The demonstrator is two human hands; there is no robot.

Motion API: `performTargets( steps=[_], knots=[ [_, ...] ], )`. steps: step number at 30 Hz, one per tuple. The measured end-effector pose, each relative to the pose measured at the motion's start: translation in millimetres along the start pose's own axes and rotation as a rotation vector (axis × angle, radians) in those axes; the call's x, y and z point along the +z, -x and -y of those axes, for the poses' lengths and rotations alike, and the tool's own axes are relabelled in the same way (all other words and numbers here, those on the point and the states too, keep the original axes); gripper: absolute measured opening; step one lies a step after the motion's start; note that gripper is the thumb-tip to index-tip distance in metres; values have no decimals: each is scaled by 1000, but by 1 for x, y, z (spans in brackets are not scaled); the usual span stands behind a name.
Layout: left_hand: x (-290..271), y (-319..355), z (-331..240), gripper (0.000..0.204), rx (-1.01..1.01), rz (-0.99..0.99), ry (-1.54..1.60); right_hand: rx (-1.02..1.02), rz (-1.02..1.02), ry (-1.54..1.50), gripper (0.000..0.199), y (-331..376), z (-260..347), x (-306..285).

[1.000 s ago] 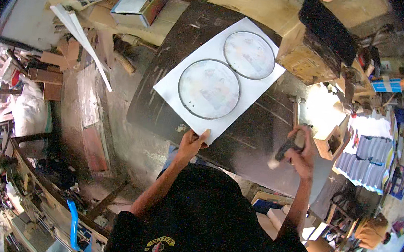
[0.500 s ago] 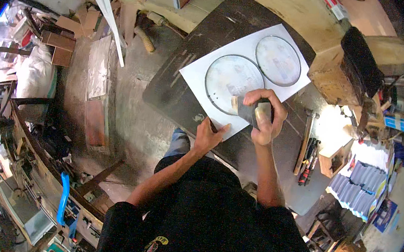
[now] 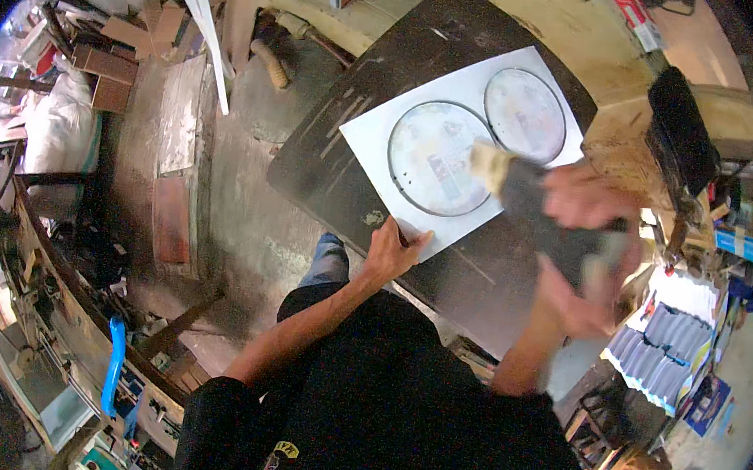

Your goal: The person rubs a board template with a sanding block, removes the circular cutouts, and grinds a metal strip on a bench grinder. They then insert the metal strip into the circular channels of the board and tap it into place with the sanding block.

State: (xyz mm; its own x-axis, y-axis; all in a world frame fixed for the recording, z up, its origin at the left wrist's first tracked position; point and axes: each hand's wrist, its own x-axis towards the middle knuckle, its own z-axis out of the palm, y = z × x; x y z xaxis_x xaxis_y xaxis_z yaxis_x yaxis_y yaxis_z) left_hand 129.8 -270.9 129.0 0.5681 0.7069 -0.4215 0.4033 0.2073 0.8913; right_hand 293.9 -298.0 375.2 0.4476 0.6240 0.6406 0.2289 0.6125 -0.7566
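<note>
A white sheet (image 3: 369, 129) lies at a slant on a dark tabletop (image 3: 310, 168). Two round pale discs with dark rims rest on it: a larger nearer disc (image 3: 422, 153) and a smaller farther disc (image 3: 525, 113). With thumb and fingers, my left hand (image 3: 393, 251) grips the sheet's near corner. Smeared by motion, my right hand (image 3: 591, 248) is closed round what looks like a wide brush (image 3: 528, 191), dark-bodied with a pale bristle-like end. That end hangs over the right edge of the nearer disc; whether it touches, I cannot tell.
At the table's far right stands a wooden box (image 3: 621, 137) with a black item (image 3: 681, 129) against it. Grey corrugated pieces (image 3: 659, 343) lie at the right. A long white strip (image 3: 202, 19) leans at the far left; a cluttered workbench (image 3: 66, 303) runs along the left.
My right hand has swung right with the brush, whose pale end is now higher and farther right. My left hand stays at the sheet's corner. The view has shifted slightly.
</note>
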Motion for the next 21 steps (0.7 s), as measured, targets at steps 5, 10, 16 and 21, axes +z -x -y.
performTargets(
  steps=[5,10,16,21],
  knots=[
    [4,-2,3,54,35,-25,-12,310,-90,288,23,70,-72,-6],
    [-4,-1,1,55,-19,23,-39,306,-111,225,22,67,-64,-5],
    [-6,6,-16,64,-15,30,-30,404,-92,348,19,22,-78,-19],
    [-1,6,-10,60,16,-59,-102,234,-259,160,19,-48,-90,-45]
  ],
)
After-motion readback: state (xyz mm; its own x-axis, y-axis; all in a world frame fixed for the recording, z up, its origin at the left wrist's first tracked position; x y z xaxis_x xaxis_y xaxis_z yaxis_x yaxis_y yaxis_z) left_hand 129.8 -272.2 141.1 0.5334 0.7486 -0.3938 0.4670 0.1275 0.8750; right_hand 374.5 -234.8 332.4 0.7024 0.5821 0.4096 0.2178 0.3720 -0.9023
